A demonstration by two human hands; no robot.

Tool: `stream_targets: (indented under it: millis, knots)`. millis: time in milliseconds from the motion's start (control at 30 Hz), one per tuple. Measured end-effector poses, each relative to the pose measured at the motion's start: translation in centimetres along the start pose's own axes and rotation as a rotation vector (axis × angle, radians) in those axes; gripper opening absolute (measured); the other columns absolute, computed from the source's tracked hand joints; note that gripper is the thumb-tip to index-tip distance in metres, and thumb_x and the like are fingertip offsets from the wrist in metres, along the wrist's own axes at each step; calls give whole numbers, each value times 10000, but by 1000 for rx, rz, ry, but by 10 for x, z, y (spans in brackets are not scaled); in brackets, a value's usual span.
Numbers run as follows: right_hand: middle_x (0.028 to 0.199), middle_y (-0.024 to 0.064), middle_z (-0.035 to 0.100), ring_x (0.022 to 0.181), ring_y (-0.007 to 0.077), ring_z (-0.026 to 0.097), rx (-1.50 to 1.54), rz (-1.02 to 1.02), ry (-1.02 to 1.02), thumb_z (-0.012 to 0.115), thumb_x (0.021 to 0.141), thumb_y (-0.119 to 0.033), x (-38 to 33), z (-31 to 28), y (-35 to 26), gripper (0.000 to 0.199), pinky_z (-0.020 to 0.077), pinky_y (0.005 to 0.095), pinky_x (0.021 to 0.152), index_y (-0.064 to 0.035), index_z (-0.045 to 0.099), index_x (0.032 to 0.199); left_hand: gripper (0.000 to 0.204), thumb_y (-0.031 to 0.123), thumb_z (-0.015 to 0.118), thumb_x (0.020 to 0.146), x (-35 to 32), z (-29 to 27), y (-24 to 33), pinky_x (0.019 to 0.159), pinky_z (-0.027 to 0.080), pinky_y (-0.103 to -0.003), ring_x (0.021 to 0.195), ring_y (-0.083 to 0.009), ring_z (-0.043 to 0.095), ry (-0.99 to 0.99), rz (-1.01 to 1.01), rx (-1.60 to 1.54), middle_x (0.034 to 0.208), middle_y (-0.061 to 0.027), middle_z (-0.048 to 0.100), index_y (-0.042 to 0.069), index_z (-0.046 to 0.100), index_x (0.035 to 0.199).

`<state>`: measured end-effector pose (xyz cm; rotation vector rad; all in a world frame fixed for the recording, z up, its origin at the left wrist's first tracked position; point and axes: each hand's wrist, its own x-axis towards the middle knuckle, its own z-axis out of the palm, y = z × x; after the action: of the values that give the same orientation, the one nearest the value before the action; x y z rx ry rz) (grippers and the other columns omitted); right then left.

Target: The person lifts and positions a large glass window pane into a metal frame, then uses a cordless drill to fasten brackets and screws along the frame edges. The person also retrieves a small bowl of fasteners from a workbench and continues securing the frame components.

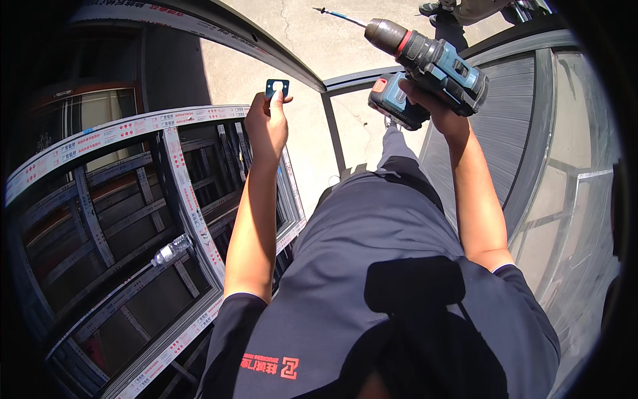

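Between the thumb and fingers of my left hand (267, 130) is a small dark metal plate (270, 85) with holes in it. My thumb covers part of its middle. My right hand (435, 106) is wrapped round the grip of a blue and black cordless drill (432, 58). A long, thin driver bit (342, 16) sticks out of its chuck and points up and to the left. The battery pack (395, 100) sits at the base of the grip. Both hands are held up in front of me, apart from each other; the trigger is hidden.
Stacked dark window frames (174, 143) with printed protective tape stand on my left, and a clear plastic bottle (173, 251) lies among them. A dark metal frame (335, 133) stands ahead. To my right is a grey ribbed panel (498, 113). Another person's leg (450, 32) shows at the top.
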<state>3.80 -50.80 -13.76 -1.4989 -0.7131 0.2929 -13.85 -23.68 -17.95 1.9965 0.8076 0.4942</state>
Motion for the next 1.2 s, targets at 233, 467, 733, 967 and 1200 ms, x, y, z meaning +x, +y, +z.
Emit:
stream_targets:
  millis: [233,467,733,967,1200]
  knots:
    - [1003,79,763,898,177,729,4,1,-210,785,913,-140,95,-51,59,247,608,351,821,-62,734,1141,232,270,681,967,90,46,-6,663,541,-342,735,-230,740,303,-67,297,779,-86,751,54,741,912]
    - [743,-9,636,664,91,591,-24,163,-164,819,871,-124,127,-52,74,168,501,276,654,-83,713,995,255,270,706,955,101,50,9,618,531,-358,679,-266,715,495,-11,528,765,-111,734,35,724,858]
    - [1114,53,729,1010,187,698,-178,294,-282,832,874,-228,120,-50,99,394,581,371,884,-128,686,1227,222,195,734,946,105,51,6,550,475,-288,576,-168,639,454,-26,459,681,-85,687,14,705,820]
    - [1015,17,692,942,164,649,-105,527,-333,865,839,-217,115,-49,111,402,551,371,842,-136,670,1181,284,203,757,934,105,46,16,496,420,-284,486,-126,526,492,-55,569,585,-58,614,-8,680,760]
    - [1028,35,720,956,184,679,-192,684,-353,877,822,-264,103,-62,138,445,559,381,851,-126,685,1200,314,210,737,959,105,40,17,493,399,-275,489,-109,515,454,-44,674,581,-60,612,-26,679,759]
